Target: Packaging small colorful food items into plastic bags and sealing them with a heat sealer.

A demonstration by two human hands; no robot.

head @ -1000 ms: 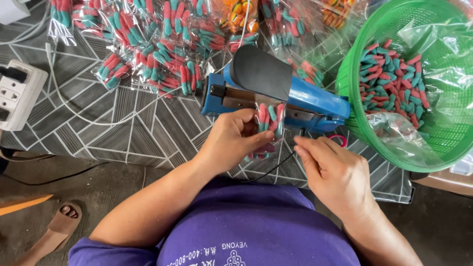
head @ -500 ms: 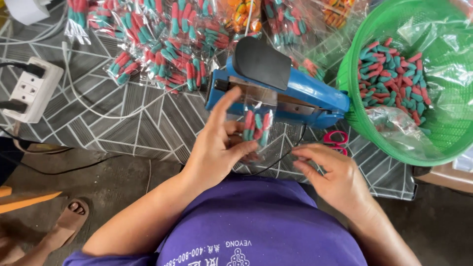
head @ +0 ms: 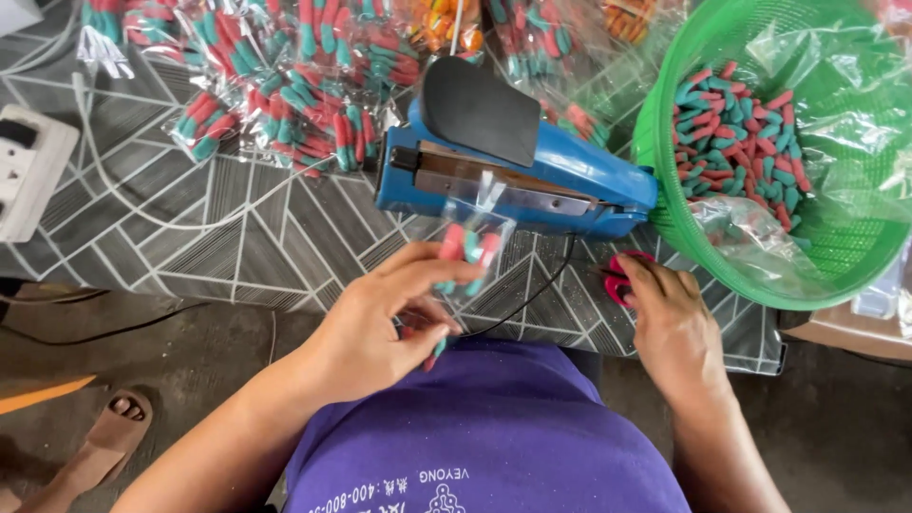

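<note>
My left hand [head: 375,328] is shut on a small clear bag of red-and-teal candies [head: 465,249] and holds it just in front of the blue heat sealer [head: 570,180]. The sealer's black lever [head: 480,109] is raised, and the bag's top is free of the jaw. My right hand [head: 670,323] lies on the patterned table cover [head: 237,237] to the right, fingers stretched out. Its fingertips touch the red handle of a pair of scissors [head: 619,275], which the hand mostly hides.
A green mesh basket [head: 665,114] at the right holds loose red-and-teal candies [head: 736,142] and empty clear bags. Several filled bags [head: 294,95] are piled behind the sealer. A white power strip [head: 24,166] sits at the left edge. A black cord [head: 532,299] runs from the sealer.
My left hand drew the candy bag out of the sealer jaw and toward me. My right hand moved right, from beside the bag to the red scissors.
</note>
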